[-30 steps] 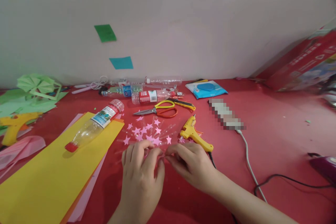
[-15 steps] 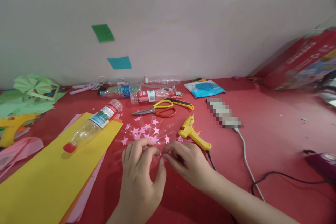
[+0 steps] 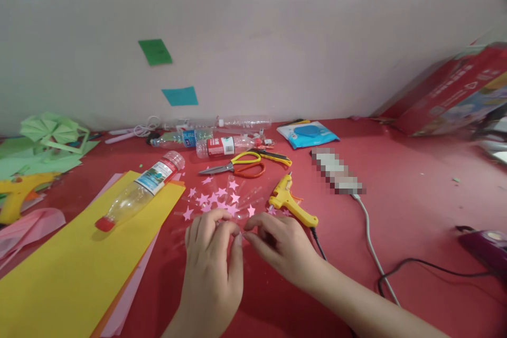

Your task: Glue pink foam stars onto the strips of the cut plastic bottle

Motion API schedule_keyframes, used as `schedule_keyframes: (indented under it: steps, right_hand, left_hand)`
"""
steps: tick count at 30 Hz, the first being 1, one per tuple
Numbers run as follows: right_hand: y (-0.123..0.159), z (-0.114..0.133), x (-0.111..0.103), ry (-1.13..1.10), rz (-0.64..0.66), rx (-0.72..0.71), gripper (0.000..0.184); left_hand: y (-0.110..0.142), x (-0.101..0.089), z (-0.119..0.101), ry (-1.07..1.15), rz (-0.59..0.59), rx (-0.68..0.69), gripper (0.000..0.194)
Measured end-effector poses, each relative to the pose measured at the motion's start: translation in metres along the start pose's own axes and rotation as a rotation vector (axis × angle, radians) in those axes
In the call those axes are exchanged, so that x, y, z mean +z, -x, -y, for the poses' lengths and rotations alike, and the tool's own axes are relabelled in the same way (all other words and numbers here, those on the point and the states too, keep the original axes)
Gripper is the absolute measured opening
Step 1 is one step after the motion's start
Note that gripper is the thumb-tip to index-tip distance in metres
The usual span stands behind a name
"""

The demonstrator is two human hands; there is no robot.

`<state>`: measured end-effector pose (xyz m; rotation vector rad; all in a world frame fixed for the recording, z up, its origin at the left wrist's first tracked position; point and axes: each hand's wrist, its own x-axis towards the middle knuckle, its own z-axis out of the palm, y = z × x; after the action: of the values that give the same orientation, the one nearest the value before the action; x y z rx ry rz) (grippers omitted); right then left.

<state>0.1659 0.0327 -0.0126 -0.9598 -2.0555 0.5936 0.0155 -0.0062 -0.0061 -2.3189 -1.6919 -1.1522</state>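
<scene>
My left hand (image 3: 214, 266) has its fingers curled, thumb and forefinger drawn together near the tips of my right hand (image 3: 281, 245). That right hand is pinched closed, its fingertips almost meeting the left ones. Whatever is between the fingertips is too small and hidden to name. Just beyond my hands, clear plastic strips (image 3: 253, 198) fan out on the red table, with several pink stars (image 3: 213, 198) on and among them. My left fingers cover part of this fan. A yellow glue gun (image 3: 293, 203) lies beyond my right hand, with more pink stars beside it.
Scissors (image 3: 233, 165), a utility knife (image 3: 275, 157), plastic bottles (image 3: 222, 146) and a wipes pack (image 3: 309, 134) lie farther back. On the left, another bottle (image 3: 138, 190) rests on yellow paper (image 3: 83, 253). A blurred device (image 3: 336, 171) trails a white cable on the right.
My left thumb has swung in toward the forefinger after spreading away half a second ago. The right hand stays pinched beside it. The table items lie as before; the view shifts slightly.
</scene>
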Motion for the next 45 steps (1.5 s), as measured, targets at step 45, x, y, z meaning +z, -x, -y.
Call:
schedule_keyframes:
  steps: [45]
  right_hand:
    - [0.0027,0.005,0.0039,-0.026,0.049,0.069,0.014]
  left_hand:
    - [0.0002,0.0021,0.0014,-0.061,-0.014,0.012,0.017]
